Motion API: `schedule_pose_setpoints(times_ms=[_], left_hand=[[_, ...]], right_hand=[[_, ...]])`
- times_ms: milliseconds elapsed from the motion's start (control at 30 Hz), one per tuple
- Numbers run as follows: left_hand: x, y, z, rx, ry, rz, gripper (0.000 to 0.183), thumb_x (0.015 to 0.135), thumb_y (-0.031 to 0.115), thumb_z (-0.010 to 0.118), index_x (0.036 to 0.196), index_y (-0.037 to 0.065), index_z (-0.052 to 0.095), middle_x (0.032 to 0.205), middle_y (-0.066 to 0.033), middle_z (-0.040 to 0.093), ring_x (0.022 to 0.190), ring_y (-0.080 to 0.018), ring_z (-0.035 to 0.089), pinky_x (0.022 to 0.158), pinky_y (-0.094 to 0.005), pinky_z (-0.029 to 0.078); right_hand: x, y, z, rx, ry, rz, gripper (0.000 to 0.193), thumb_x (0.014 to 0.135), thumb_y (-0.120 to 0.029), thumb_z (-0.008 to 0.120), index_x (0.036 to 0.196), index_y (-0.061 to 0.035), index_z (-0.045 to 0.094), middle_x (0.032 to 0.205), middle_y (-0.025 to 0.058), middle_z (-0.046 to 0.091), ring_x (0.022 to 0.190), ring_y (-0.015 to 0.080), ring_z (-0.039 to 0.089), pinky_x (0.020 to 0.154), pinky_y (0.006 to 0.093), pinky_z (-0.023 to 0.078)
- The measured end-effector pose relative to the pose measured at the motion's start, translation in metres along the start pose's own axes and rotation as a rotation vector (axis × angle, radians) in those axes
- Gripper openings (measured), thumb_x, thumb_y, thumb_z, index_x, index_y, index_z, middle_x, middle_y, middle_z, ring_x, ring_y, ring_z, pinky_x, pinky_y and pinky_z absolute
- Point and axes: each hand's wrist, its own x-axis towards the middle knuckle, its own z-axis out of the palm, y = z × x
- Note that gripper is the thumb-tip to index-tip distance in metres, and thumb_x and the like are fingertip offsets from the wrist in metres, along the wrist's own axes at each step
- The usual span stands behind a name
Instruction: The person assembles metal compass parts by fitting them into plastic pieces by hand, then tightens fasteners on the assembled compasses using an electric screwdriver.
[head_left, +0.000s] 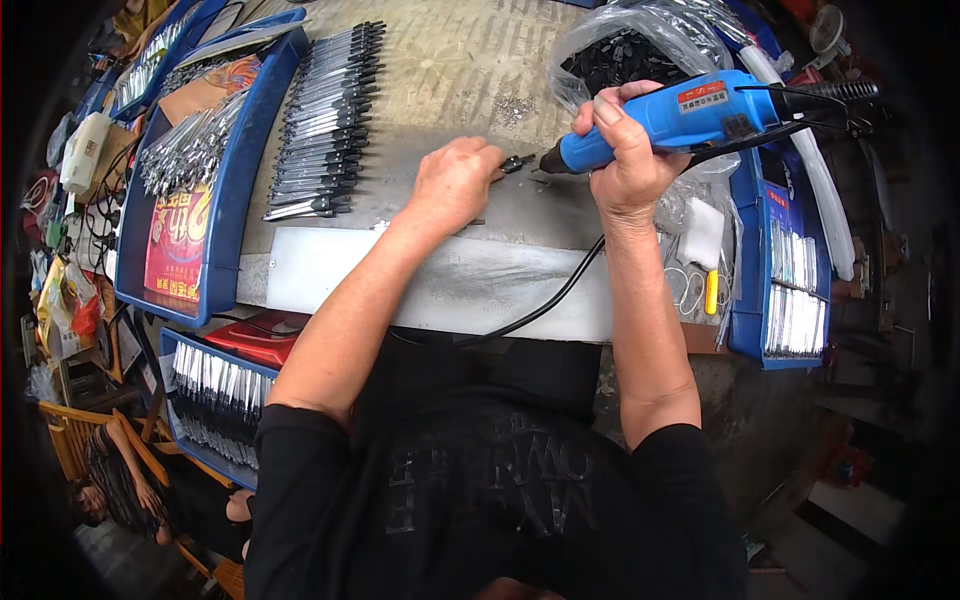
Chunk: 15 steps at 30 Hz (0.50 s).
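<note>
My right hand [635, 160] is wrapped round a blue electric screwdriver [705, 112], which lies nearly level with its dark nose pointing left. My left hand [458, 180] is closed, and a small black clip-like piece [517, 163] sticks out from its fingertips toward the screwdriver's bit. The bit and the piece are close together; whether they touch I cannot tell. Left of my left hand lies a long row of slim silver pieces with black ends [325, 120]. The rest of the held piece is hidden behind my fingers.
A blue tray [130, 270] of silver parts stands on the left, another tray [215, 455] below it. Black parts fill a plastic bag [625, 60] at the back right. A right-hand tray [750, 330] holds silver pieces. The screwdriver's black cable [545, 308] crosses a white board [440, 285].
</note>
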Motion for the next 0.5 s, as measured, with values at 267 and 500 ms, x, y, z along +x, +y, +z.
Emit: schedule_pose_setpoints(times_ms=[267,500], left_hand=[[0.0009,0.0025,-0.0017,0.019,-0.009,0.028,0.010,0.072,0.013,0.063,0.076,0.005,0.058,0.074,-0.0083,0.055,0.076,-0.0285,0.056,0.064,-0.0393,0.046],[-0.0006,0.0060,-0.0003,0.069,-0.086,0.054,0.008,0.069,0.003,0.052,0.073,0.005,0.058,0.077,-0.0088,0.056,0.081,-0.0281,0.055,0.067,-0.0405,0.047]], right_hand=[[0.0004,0.0026,-0.0036,0.010,0.004,-0.003,0.027,0.064,-0.002,0.065,0.086,0.0045,0.051,0.071,0.0089,0.056,0.054,0.0169,0.057,0.052,0.0297,0.050],[0.0002,0.0019,-0.0031,-0.004,-0.001,-0.003,0.025,0.064,-0.002,0.065,0.084,0.0043,0.051,0.069,0.0089,0.056,0.053,0.0169,0.057,0.052,0.0291,0.049]])
